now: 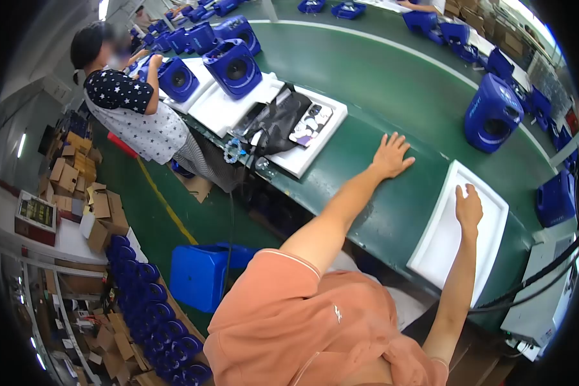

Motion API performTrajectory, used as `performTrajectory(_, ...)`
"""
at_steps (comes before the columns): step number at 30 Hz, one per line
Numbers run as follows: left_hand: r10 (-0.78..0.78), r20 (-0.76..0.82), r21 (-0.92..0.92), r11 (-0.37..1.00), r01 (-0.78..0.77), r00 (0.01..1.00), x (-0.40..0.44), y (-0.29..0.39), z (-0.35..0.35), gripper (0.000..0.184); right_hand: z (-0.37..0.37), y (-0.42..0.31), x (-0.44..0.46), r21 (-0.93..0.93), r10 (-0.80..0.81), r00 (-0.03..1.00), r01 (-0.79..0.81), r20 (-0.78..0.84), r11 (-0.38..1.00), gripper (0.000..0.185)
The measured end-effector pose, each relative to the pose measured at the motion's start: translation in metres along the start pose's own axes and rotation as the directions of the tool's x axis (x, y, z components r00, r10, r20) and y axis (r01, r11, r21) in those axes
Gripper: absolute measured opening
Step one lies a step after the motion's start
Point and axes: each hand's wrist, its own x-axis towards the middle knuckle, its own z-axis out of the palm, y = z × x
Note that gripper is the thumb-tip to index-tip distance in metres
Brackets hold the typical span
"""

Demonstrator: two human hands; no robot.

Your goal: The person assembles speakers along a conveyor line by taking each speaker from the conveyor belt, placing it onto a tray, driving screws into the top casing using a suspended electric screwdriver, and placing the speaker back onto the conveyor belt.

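Observation:
My left hand (392, 157) lies on the green worktable (341, 174) with its fingers spread, holding nothing. Over a white foam tray (441, 238) on the right is my right hand (469, 209). Its fingers are loosely bent, with a gap between thumb and fingers and nothing visible in them. Whether it touches the tray I cannot tell. Beyond the tray a blue speaker housing (493, 114) stands upright on the green surface. Left of my left hand, another white foam tray (338, 110) holds a black bag (283, 122) and a phone in a patterned case (313, 124).
A co-worker (132, 103) at the left handles a blue speaker housing (177, 80). More blue speakers (233, 67) line the table. A blue stool (199, 276) stands on the floor beside me, near rows of blue parts (157, 315). Black cables (534, 276) hang by a grey box (540, 299).

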Motion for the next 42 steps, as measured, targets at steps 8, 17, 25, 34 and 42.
performTrajectory(8,-0.041,-0.004,-0.019,0.999,0.041,0.999,0.002,0.000,0.001,0.052,0.100,0.081,0.026,-0.026,-0.267,0.893,0.277,-0.362,0.961,0.040)
performTrajectory(17,-0.057,-0.010,-0.036,0.998,0.057,0.998,0.003,0.004,-0.004,0.048,0.089,0.074,0.019,0.026,-0.234,0.918,0.255,-0.319,0.967,0.042)
performTrajectory(25,-0.046,-0.021,-0.014,0.999,0.046,0.999,0.003,0.000,0.001,0.048,0.091,0.076,0.018,0.053,-0.252,0.912,0.284,-0.323,0.957,0.043)
performTrajectory(34,-0.041,-0.050,-0.009,0.999,0.041,0.998,0.004,0.000,0.005,0.049,0.090,0.077,0.013,0.042,-0.275,0.899,0.307,-0.342,0.951,0.043)
performTrajectory(42,-0.042,-0.051,0.005,0.999,0.042,0.998,0.005,0.001,0.005,0.048,0.094,0.079,0.015,0.042,-0.300,0.876,0.340,-0.377,0.940,0.043)
